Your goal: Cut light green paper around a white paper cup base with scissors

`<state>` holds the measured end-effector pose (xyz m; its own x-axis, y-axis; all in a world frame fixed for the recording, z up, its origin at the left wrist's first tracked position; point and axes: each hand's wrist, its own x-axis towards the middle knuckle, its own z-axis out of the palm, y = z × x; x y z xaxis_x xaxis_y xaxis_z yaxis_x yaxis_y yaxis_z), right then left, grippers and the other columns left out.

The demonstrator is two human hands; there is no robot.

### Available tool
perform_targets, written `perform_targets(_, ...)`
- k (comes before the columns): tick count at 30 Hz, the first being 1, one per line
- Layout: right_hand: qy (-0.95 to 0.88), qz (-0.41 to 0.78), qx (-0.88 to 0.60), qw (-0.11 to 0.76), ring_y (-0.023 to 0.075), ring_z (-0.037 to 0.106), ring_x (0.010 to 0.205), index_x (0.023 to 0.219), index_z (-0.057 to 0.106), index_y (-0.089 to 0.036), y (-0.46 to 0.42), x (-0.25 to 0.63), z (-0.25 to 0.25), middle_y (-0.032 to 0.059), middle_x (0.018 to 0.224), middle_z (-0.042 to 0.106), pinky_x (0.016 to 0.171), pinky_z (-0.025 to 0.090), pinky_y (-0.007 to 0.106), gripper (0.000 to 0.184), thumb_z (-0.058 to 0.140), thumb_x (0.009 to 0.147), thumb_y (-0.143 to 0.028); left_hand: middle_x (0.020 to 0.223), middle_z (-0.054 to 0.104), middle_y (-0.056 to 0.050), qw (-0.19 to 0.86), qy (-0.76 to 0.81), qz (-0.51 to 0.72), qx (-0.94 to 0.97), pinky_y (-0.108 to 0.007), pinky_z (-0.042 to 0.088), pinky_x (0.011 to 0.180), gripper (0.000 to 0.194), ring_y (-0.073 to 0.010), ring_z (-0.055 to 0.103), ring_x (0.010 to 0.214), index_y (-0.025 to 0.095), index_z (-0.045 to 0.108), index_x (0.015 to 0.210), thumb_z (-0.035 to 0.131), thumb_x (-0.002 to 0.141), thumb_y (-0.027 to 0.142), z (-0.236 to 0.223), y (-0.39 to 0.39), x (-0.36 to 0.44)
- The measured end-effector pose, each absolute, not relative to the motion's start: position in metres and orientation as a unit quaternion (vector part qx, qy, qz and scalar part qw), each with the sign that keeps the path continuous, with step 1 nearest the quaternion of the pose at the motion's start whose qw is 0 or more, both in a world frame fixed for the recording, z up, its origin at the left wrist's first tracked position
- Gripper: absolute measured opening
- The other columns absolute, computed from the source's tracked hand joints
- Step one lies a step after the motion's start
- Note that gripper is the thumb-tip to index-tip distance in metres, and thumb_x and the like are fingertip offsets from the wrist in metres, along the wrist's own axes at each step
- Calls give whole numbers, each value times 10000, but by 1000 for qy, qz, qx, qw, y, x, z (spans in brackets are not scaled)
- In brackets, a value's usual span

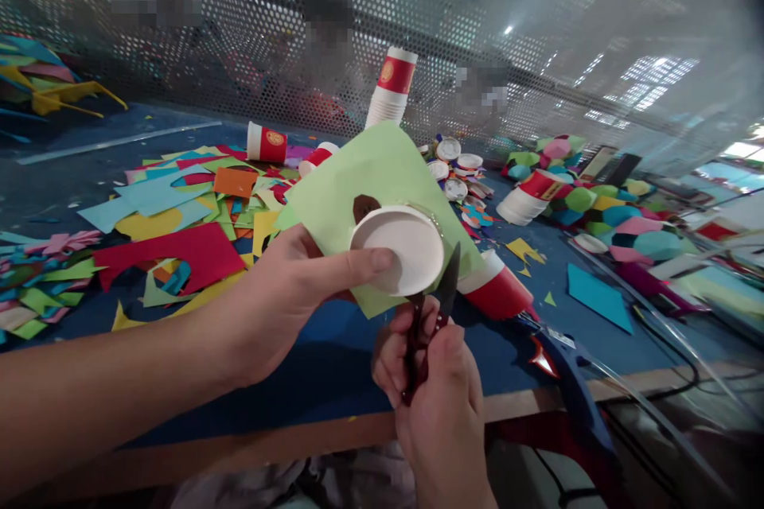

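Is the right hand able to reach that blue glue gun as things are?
Probably, but not to grip it: the right hand is busy with the scissors. The glue gun looks close by, with no obvious obstacle between.

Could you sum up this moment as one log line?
left hand: pinching white disc on green paper | right hand: holding scissors, blades open
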<state>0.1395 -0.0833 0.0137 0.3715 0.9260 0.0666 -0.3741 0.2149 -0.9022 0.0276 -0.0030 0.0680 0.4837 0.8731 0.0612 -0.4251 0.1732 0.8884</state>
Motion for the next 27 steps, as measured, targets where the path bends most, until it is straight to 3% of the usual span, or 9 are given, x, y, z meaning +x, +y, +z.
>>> perform_targets(3,-325,465,-417,710,76,249,469,773,589,-206,-83,140,13,-80,529,349,445,173,196,539,697,841,-730,999,802,0,741,235,439,451,-184,564,784,431,-225,724,1105,246,770,1127,872,713,186,68,-6,28)
perform_targets(8,-388,454,-368,713,67,203,417,742,580,-211,-78,148,3,-73,533,346,370,160,178,494,609,915,-673,987,804,16,754,235,439,428,-170,572,759,396,-197,743,1022,251,783,1069,884,697,160,68,-10,28)
perform_targets(17,-375,444,-371,724,65,234,403,703,576,-211,-78,150,4,-63,539,363,357,190,179,460,658,879,-628,959,799,26,748,230,440,440,-163,567,773,231,-158,744,951,244,791,958,897,753,257,69,-16,28)
perform_targets(24,-367,434,-386,727,67,244,415,680,549,-210,-77,150,2,-56,550,373,355,197,170,452,660,886,-596,929,794,31,746,230,445,439,-169,563,780,202,-156,745,922,248,798,916,896,740,226,69,-16,30)
perform_targets(27,-359,439,-372,735,66,254,423,680,552,-207,-77,149,2,-59,549,373,362,207,162,436,676,893,-567,909,794,36,748,221,449,436,-172,565,802,274,-163,744,938,257,798,990,890,736,210,68,-16,31)
